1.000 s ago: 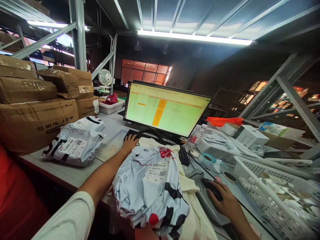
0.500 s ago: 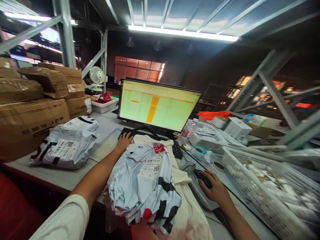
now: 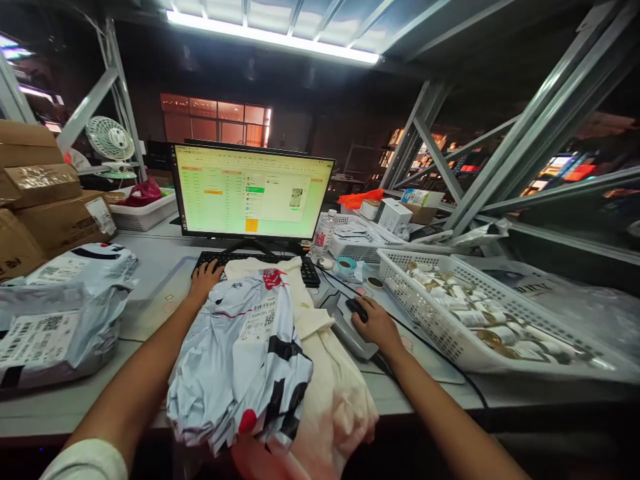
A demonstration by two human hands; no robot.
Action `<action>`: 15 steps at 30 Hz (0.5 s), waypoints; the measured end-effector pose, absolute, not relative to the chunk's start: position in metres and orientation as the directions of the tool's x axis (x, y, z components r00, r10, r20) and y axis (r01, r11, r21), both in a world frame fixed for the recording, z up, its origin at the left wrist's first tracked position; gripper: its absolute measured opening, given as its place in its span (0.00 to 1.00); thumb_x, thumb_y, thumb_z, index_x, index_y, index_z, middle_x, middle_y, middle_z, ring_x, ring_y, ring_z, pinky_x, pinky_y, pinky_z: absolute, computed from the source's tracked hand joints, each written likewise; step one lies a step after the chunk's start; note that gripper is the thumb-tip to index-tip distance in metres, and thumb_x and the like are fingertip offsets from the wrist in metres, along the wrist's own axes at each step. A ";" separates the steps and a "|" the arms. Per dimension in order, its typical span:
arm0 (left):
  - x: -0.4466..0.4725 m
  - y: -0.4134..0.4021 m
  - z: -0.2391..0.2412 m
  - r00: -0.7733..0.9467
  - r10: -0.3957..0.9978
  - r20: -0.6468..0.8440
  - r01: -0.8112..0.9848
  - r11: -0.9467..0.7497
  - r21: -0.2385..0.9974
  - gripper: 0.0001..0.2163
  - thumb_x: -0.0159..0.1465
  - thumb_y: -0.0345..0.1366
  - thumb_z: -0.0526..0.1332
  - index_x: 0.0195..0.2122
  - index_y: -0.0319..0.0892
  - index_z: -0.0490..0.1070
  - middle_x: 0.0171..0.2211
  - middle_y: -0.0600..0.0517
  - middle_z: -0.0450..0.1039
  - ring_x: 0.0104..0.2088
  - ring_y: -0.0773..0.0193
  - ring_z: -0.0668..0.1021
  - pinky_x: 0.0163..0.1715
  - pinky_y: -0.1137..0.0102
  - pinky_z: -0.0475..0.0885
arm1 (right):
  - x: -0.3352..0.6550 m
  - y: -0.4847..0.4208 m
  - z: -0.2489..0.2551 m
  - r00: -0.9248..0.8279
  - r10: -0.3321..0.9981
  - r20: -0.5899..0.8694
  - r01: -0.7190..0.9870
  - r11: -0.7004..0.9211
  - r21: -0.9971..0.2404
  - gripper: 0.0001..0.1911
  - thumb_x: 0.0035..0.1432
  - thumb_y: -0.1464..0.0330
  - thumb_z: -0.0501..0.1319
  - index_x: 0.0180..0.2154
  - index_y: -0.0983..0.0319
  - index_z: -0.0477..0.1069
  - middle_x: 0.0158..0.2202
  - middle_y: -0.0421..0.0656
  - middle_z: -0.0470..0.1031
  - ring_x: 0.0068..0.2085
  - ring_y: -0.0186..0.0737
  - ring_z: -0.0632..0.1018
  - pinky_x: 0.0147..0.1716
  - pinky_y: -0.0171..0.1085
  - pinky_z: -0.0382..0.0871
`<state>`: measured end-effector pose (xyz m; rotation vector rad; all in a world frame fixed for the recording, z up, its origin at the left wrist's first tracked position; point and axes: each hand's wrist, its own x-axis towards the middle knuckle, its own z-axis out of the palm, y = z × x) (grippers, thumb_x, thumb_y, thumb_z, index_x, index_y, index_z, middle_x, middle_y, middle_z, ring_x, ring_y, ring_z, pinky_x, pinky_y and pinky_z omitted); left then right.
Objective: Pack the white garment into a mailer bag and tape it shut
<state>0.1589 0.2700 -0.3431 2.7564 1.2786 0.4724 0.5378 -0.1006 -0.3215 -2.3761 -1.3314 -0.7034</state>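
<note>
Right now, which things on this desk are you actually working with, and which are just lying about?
In use:
left hand on the keyboard
right hand on the mouse
monitor
labelled mailer bag on a cream garment, between the arms

Lying about:
second mailer bag
cardboard boxes
white basket of small packets
water bottle
tape roll
fan

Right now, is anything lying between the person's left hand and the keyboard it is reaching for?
Nothing visible does: the left hand already rests on the keyboard, whose middle is covered by the parcel bag and cloth.
</note>
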 end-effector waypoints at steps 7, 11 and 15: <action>0.161 0.271 -0.346 0.592 0.762 0.263 0.747 -0.641 0.175 0.26 0.71 0.44 0.53 0.71 0.51 0.63 0.75 0.47 0.52 0.71 0.42 0.59 0.69 0.47 0.58 | 0.535 -0.103 -0.317 0.393 0.745 0.539 0.895 -0.445 -0.037 0.25 0.62 0.63 0.56 0.59 0.60 0.75 0.61 0.51 0.74 0.60 0.54 0.77 0.60 0.52 0.74; 0.161 0.272 -0.345 0.598 0.765 0.239 0.751 -0.639 0.167 0.27 0.72 0.44 0.53 0.71 0.50 0.62 0.76 0.47 0.51 0.72 0.42 0.58 0.70 0.48 0.57 | 0.531 -0.103 -0.314 0.390 0.755 0.527 0.898 -0.440 -0.035 0.26 0.62 0.64 0.56 0.60 0.59 0.74 0.60 0.49 0.76 0.57 0.54 0.78 0.57 0.52 0.75; 0.160 0.271 -0.342 0.606 0.764 0.222 0.748 -0.642 0.167 0.27 0.72 0.44 0.51 0.72 0.49 0.60 0.76 0.47 0.50 0.72 0.41 0.57 0.70 0.47 0.57 | 0.532 -0.103 -0.315 0.380 0.752 0.539 0.902 -0.430 -0.036 0.26 0.62 0.64 0.56 0.60 0.59 0.74 0.59 0.50 0.76 0.57 0.54 0.78 0.57 0.52 0.75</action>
